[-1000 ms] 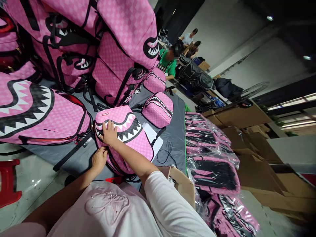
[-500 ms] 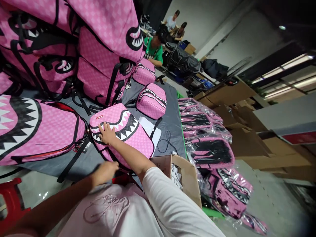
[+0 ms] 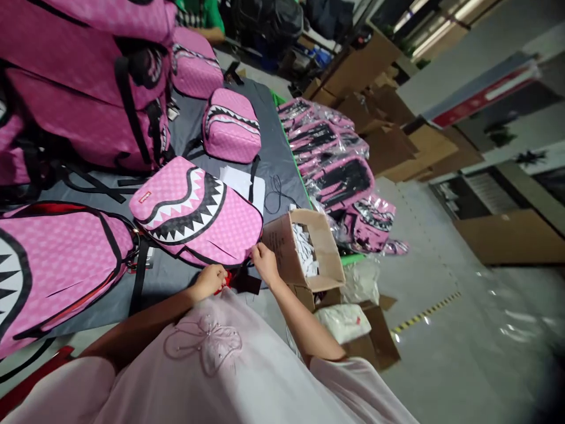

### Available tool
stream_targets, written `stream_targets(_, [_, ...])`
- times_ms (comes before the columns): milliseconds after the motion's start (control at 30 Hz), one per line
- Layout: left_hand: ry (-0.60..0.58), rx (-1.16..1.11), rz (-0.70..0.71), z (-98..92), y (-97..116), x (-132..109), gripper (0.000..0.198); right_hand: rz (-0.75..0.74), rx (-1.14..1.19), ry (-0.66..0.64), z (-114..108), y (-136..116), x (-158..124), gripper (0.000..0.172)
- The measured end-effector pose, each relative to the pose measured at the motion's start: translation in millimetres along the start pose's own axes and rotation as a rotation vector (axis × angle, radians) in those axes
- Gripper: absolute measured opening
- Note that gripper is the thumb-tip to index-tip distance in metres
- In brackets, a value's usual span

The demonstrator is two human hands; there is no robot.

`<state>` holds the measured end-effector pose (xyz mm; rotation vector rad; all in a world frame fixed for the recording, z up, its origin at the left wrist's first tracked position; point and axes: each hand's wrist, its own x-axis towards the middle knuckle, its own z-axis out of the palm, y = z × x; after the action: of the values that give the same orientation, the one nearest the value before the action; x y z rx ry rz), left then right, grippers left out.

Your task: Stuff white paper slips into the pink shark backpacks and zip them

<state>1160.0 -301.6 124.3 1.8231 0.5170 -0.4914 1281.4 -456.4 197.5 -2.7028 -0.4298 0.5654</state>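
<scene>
A pink backpack (image 3: pixel 198 212) with a black-and-white shark-mouth print lies flat on the grey table (image 3: pixel 273 159) in front of me. My left hand (image 3: pixel 210 281) is closed at the bag's near edge, pinching something red. My right hand (image 3: pixel 265 262) is closed at the bag's lower right corner, its fingers pinched on the edge there. What the fingers grip at the corner is too small to name.
An open cardboard box (image 3: pixel 304 250) of white items stands right of my right hand. Larger pink backpacks (image 3: pixel 79 88) are piled at the left and back. Bagged backpacks (image 3: pixel 335 171) lie on the floor to the right, beside flat cardboard (image 3: pixel 424 147).
My right hand left the top of the backpack and came down to its lower right corner. My left hand moved to the near edge. The view swung down and right.
</scene>
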Motion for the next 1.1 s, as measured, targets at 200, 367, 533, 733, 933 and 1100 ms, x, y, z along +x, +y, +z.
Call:
stream_targets(200, [0.059,0.309,0.176,-25.2,14.9,-18.3,0.031,0.156,0.234,-0.055,92.2,10.2,-49.8,0.042])
stream_targets(367, [0.207,0.774,0.626,-35.2,32.9,-0.9,0.065,0.287,0.145,0.049,96.3,-3.3,-33.2,0.03])
stream_targets(533, [0.184,1.124,0.608,-36.0,20.0,28.2,0.076,0.024,-0.007,-0.156,71.8,22.4,-36.6,0.036])
stream_targets(733, [0.229,1.22,0.612,-31.1,9.0,28.3,0.074,0.002,-0.084,-0.12,45.8,36.8,-28.5,0.042])
stream_targets(933, [0.19,1.243,0.511,-26.5,10.1,19.0,0.069,0.087,-0.121,-0.011,-17.7,61.3,51.5,0.049])
stream_targets(1100, [0.292,1.126,0.522,5.5,57.0,34.7,0.093,-0.095,-0.164,0.004,-53.0,69.7,86.5,0.033])
